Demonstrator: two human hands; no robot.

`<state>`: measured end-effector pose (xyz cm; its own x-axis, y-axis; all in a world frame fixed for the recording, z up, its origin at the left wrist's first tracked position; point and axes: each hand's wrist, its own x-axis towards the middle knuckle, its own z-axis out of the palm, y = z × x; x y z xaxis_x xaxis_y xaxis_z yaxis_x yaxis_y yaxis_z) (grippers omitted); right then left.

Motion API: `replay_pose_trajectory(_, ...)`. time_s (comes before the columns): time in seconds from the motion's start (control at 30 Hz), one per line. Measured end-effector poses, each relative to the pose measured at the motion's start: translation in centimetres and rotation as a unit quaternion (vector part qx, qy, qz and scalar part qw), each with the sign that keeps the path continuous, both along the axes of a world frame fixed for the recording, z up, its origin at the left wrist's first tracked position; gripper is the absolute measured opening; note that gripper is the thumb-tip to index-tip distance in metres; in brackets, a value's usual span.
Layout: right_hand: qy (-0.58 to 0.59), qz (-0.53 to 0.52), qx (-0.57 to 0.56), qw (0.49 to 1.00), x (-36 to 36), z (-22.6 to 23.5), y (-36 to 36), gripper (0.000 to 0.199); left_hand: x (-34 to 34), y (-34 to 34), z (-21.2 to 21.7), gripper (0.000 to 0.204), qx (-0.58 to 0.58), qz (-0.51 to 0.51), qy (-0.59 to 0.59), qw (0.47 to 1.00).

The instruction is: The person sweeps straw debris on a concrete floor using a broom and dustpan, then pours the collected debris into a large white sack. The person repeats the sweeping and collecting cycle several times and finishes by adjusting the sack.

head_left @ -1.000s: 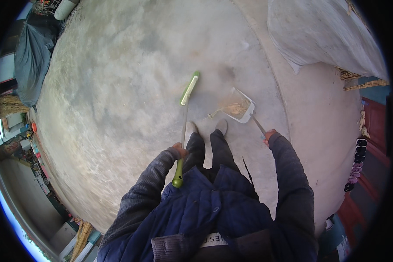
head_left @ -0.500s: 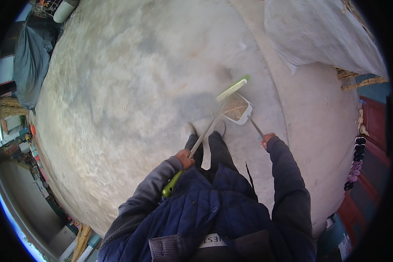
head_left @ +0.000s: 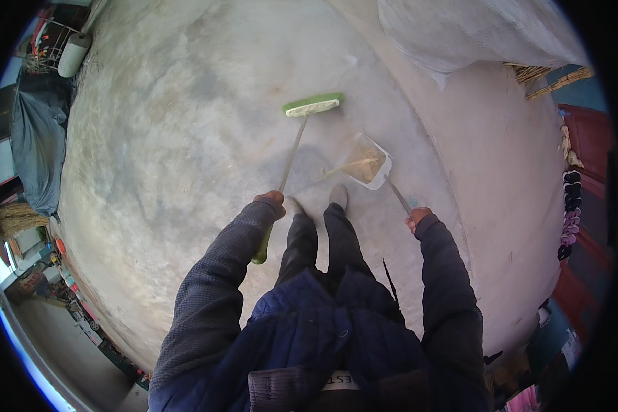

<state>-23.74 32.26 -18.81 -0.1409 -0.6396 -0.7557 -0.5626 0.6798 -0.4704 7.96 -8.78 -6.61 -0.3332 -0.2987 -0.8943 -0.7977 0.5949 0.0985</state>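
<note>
A grey concrete floor (head_left: 185,137) is filling most of the frame, a curved seam running down its right half. At lower centre, the wearer's dark blue quilted vest (head_left: 323,336) is occupying the foreground, with dark trousers (head_left: 299,244) extending above it. A pale sheet (head_left: 487,34) is hanging in the upper right; a dark tarpaulin (head_left: 40,144) is draping down the upper left. At the right edge, a row of dark and purple footwear (head_left: 571,206) is lining the wall.

The broom (head_left: 293,152) is slanting through the centre, its green-and-white head (head_left: 314,105) lying crosswise above the middle; whether the bristles are touching the floor cannot be told. The white-rimmed dustpan (head_left: 385,169) is resting right of centre, near the broom head but apart from it, its handle pointing to the lower right.

Left of centre, the left hand (head_left: 273,202) is closing its fingers around the broom's handle, the green grip projecting below. Right of centre, the right hand (head_left: 417,218) is gripping the dustpan's handle near its end. Two light shoes (head_left: 338,197) are standing between the hands. Straw-coloured debris (head_left: 369,163) is lying in the pan, with one pale strand trailing leftward beyond its lip.
</note>
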Motion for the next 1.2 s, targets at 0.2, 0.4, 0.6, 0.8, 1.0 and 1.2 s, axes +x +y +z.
replay_pose_trajectory(0.2,-0.02,-0.078,0.02,0.997,0.7,-2.1,-0.6,0.026,7.2,3.8,6.1,0.026,0.064,-0.039,-0.02,0.997)
replay_pose_trajectory(0.4,-0.082,-0.035,-0.071,0.993,-0.3,-2.0,1.5,0.012,11.4,6.6,12.3,0.027,0.112,0.234,-0.034,0.965)
replay_pose_trajectory(0.6,-0.056,-0.103,0.177,0.977,0.5,1.9,-0.6,0.016,18.8,6.1,13.1,0.022,0.151,0.404,-0.025,0.902)
replay_pose_trajectory(0.8,-0.022,0.041,0.105,0.993,1.1,-1.9,2.1,0.016,19.8,11.3,7.4,0.022,0.163,0.482,-0.03,0.86)
replay_pose_trajectory(1.0,-0.054,0.074,0.0,0.996,0.0,-4.6,4.0,0.015,10.1,18.6,6.1,0.022,0.25,0.451,0.056,0.855)
replay_pose_trajectory(1.2,-0.061,0.15,-0.187,0.969,-2.5,-2.8,4.6,0.017,4.9,21.0,8.3,0.022,0.316,0.474,0.11,0.814)
